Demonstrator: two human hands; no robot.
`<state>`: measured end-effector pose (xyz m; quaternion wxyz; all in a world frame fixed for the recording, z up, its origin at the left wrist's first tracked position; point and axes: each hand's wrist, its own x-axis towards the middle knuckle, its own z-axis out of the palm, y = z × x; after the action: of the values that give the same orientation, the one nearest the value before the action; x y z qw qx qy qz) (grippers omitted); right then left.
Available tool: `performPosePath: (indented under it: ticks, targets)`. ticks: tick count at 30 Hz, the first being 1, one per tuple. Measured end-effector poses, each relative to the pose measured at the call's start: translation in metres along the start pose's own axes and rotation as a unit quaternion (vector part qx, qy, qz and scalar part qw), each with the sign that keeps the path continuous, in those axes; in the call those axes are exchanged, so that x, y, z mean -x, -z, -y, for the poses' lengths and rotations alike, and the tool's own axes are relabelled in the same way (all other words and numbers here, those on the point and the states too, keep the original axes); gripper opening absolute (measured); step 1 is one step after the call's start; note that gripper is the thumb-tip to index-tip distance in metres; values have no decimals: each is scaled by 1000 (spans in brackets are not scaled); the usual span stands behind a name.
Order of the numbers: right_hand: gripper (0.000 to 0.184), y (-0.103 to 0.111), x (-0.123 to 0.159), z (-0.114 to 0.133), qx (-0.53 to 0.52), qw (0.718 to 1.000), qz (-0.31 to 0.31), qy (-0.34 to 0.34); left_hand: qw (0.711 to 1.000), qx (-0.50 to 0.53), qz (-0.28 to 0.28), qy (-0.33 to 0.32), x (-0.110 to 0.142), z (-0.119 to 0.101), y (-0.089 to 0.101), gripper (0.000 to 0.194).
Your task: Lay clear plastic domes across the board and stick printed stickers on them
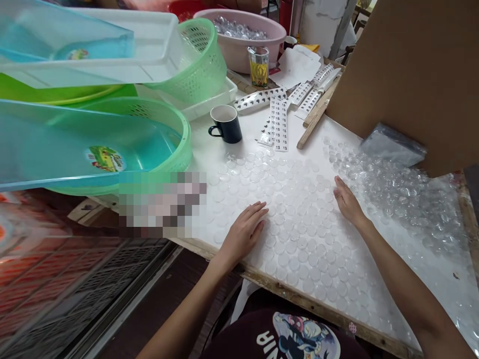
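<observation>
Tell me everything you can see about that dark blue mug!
The mug is dark blue outside and pale inside, with a shiny, ceramic-looking body. Its looped handle points left in the picture. It stands upright on the white tabletop, between the green basket and the printed strips. Neither the left hand nor the right hand touches it.

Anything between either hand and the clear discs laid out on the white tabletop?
Nothing visible. The left hand is right at the clear discs, on their near left; the right hand is at their right side. The dark mug and printed strips sit beyond, not between.
</observation>
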<state>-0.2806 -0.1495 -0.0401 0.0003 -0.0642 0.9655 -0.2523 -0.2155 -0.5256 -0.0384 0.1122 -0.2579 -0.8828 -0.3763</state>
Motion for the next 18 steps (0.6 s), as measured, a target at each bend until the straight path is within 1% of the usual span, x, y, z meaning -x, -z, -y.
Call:
performPosePath:
  ticks: [4,8,12,15,17,18]
  targets:
    - [80,-12,-5,2,15,999,30,17,1000,2,-8,-1,1,2,-2,29]
    - [76,-21,-14,6,49,998,12,37,1000,6,-7,-1,2,5,-4,30]
    - [74,-28,-28,10,80,995,16,64,1000,13,-10,2,3,4,-4,29]
    - [73,-33,-35,14,86,994,-1,75,1000,17,-10,0,3,4,0,30]
    - [72,-35,-39,19,81,994,-5,79,1000,14,-6,-6,-4,7,6,30]
    - [72,-35,-43,23,77,994,-8,83,1000,9,-4,-9,-12,10,9,30]
